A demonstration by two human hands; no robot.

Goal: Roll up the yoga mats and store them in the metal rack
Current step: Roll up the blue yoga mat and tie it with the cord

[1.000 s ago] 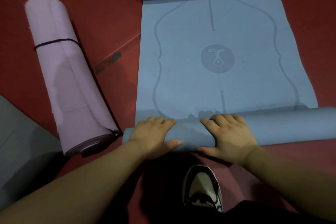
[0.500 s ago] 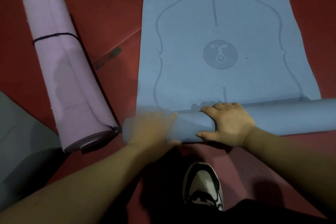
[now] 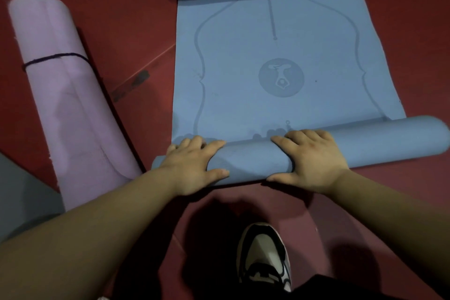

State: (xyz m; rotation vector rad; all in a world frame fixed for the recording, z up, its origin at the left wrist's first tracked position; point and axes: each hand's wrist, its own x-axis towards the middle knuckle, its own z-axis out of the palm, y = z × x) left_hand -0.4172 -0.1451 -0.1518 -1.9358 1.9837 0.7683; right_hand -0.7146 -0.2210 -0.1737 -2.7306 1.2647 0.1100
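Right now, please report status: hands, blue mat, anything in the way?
Left hand, right hand: both grip blue mat at its rolled near end. Middle flat, not yet rolled. Pink rolled mat lies left, off the rolling path.

The rolled end of the blue yoga mat [image 3: 255, 163] has travelled further up the flat sheet and grown a little thicker. The short printed line [image 3: 287, 122] ahead of the right hand's [image 3: 314, 161] fingers [image 3: 302, 135], fully visible a second ago, is now mostly under the roll, with only its ringed tip showing just past the fingertips. The gap between the fingers and the round emblem [image 3: 281, 77] has narrowed. The left hand [image 3: 192, 165], blurred in motion half a second ago, has settled again, its fingers curved over the roll's far side. The left forearm now hides the near end of the pink rolled mat [image 3: 68, 105].
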